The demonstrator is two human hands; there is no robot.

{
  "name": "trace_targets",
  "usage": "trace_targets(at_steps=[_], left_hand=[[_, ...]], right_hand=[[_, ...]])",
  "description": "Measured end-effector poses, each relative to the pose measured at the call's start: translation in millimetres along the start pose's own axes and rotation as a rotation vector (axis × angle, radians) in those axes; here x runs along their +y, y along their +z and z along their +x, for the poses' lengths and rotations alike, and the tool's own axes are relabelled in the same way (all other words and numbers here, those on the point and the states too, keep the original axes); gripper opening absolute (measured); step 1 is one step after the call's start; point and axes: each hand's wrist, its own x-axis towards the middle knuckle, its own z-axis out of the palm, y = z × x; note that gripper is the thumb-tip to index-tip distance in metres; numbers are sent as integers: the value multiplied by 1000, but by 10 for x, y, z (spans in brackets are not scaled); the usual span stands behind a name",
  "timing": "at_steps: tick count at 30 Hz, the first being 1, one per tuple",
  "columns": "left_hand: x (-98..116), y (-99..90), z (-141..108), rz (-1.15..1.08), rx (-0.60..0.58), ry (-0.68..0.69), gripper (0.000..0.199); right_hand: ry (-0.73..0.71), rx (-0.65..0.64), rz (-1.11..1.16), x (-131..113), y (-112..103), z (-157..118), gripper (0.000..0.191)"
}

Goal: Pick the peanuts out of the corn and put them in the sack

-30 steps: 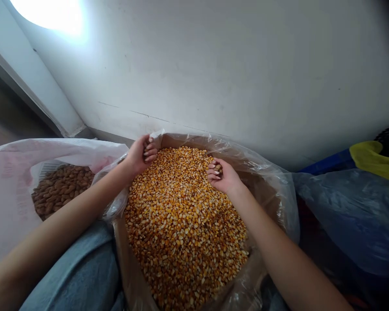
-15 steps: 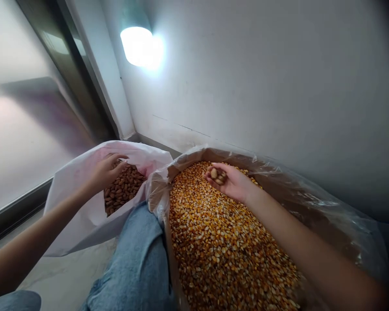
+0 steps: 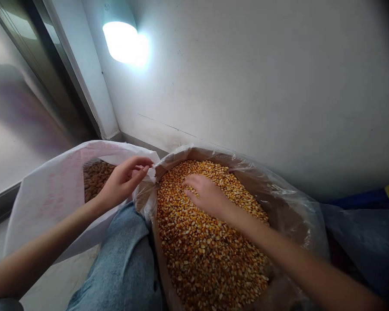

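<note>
A person's right hand (image 3: 205, 196), palm down with fingers loosely spread, rests on golden dried corn kernels (image 3: 207, 255) in a clear plastic-lined cardboard box (image 3: 288, 220), apparently holding nothing. The half-curled left hand (image 3: 125, 181), its contents unclear, hovers by the liner's rim above brown almonds (image 3: 95, 179) in a white woven sack (image 3: 48, 203). Low hands keep spills down.

White wall (image 3: 246, 86), glowing lamp (image 3: 119, 42), probably glass door (image 3: 26, 108).
</note>
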Motion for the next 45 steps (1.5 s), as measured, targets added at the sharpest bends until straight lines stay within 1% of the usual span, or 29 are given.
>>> trace_targets(at_steps=[1, 2, 3, 4, 6, 7, 8, 10, 13, 15, 18, 20, 22, 24, 27, 29, 32, 34, 37, 39, 40, 41, 42, 43, 44, 45], left_hand=[[-4, 91, 39, -43, -3, -10, 20], [-1, 180, 87, -86, -4, -14, 20], [13, 267, 139, -124, -9, -14, 20], [38, 349, 195, -158, -25, -13, 20], [118, 503, 308, -207, -85, -9, 19], [165, 577, 364, -223, -120, -5, 18], [210, 652, 419, -234, -154, 7, 18], [279, 816, 534, -239, -220, 43, 17], [292, 1104, 722, -230, -299, 67, 18], [243, 1301, 849, -233, -306, 73, 17], [90, 1522, 985, -277, -223, 71, 17], [-67, 1590, 1002, -331, -143, 46, 17], [-265, 1606, 953, -358, -72, 0, 18], [-481, 1600, 858, -324, -27, -63, 18], [-753, 1595, 722, -202, -35, -147, 19], [-859, 1600, 678, -110, -73, -165, 20], [-912, 1610, 675, 4, -147, -110, 21], [-919, 1614, 685, 56, -189, -72, 20], [-940, 1619, 692, 101, -211, -63, 21], [-961, 1622, 696, 111, -213, -54, 22], [-967, 1622, 699, 117, -215, -46, 22], [-967, 1621, 701, 130, -216, -35, 22], [-959, 1617, 702, 152, -216, -14, 22], [-942, 1612, 701, 187, -216, 25, 23], [-914, 1606, 696, 235, -225, 86, 23], [-879, 1600, 688, 290, -245, 169, 23]], right_hand=[[-98, -43, -87, -29, 162, -248, 30], [-210, -117, -163, -90, 363, -474, 30], [-351, -191, -220, -169, 588, -668, 32], [-463, -219, -278, -250, 822, -821, 33], [-496, -162, -399, -373, 1242, -995, 37], [-502, -134, -439, -399, 1400, -1024, 39], [-479, -114, -462, -402, 1514, -1025, 38], [-434, -102, -459, -351, 1610, -981, 35], [-392, -134, -402, -222, 1536, -897, 30], [-383, -161, -390, -144, 1437, -852, 28], [-356, -164, -412, -45, 1314, -785, 27], [-333, -141, -429, 24, 1258, -736, 29], [-301, -127, -437, 102, 1206, -686, 29], [-272, -118, -440, 195, 1140, -636, 30], [-223, -110, -462, 371, 995, -546, 30], [-147, -108, -503, 518, 878, -476, 31], [30, -90, -551, 790, 703, -392, 37], [175, -68, -526, 998, 595, -390, 42], [444, -3, -405, 1283, 447, -493, 44], [629, 70, -344, 1387, 361, -589, 44], [689, 106, -341, 1395, 327, -627, 44], [713, 139, -359, 1369, 303, -651, 43], [695, 165, -387, 1310, 293, -659, 42], [634, 176, -415, 1221, 300, -651, 40], [538, 163, -429, 1109, 328, -630, 38], [426, 124, -420, 983, 377, -604, 37]])
